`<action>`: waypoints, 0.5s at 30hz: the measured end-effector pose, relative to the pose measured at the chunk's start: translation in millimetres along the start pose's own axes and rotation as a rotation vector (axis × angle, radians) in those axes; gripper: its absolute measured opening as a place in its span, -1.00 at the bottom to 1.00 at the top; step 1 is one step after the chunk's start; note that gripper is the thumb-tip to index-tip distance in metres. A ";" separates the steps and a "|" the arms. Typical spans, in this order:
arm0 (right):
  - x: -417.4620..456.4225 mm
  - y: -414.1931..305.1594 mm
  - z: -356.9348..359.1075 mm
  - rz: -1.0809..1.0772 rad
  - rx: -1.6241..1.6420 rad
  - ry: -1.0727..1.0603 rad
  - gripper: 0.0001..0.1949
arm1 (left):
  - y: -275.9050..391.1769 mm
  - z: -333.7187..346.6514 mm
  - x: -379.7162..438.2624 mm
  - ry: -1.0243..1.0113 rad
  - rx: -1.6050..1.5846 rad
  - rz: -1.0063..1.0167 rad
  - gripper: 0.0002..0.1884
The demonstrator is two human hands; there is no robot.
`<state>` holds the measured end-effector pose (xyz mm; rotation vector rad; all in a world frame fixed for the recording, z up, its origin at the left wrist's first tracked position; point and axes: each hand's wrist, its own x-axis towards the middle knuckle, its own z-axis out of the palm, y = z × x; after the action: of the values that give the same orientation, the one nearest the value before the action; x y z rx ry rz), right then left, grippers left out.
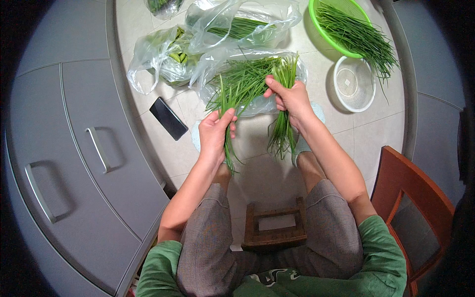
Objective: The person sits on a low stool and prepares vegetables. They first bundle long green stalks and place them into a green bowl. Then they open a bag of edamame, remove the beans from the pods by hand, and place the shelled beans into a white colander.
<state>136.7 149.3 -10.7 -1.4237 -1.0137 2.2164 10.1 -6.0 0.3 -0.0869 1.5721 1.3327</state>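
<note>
My left hand [218, 131] grips a small bunch of thin green chives [227, 97], their blades hanging down past my wrist. In my right hand [287, 97] is a thicker bunch of chives [284, 128], pale ends up and green tips drooping toward the floor. Between and behind my hands, a loose heap of chives [245, 76] lies on an opened clear plastic bag [259, 107] on the floor. More chives [347, 35] fill a bright green plastic basket [313, 20] at the upper right, their tips hanging over its rim.
A white plastic basket [354, 84] stands beside the green one. Bags hold green pods [178, 57] and long green stalks [241, 28]. A smartphone [169, 118] lies at left on the tiles. Grey drawers [92, 148] flank me; a wooden chair [415, 178] stands at right.
</note>
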 end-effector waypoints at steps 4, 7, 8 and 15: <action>-4.8 13.4 14.2 0.060 -0.012 -0.110 -0.79 | -3.2 6.4 -2.2 -0.037 0.025 -0.033 -0.87; -3.0 16.5 14.1 0.015 0.060 -0.092 -0.77 | -2.8 6.2 -1.8 -0.037 0.013 -0.042 -0.87; -2.6 13.7 11.5 -0.022 0.085 -0.053 -0.76 | -1.9 5.5 -1.2 -0.031 0.002 -0.042 -0.87; 9.7 -16.3 -25.3 -0.066 0.487 -0.192 -0.73 | -1.5 0.5 1.1 0.003 -0.095 -0.058 -0.81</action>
<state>152.8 176.4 -12.0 -0.9654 -0.5055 2.3667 10.8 -5.6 -1.4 -0.1917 1.4983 1.3618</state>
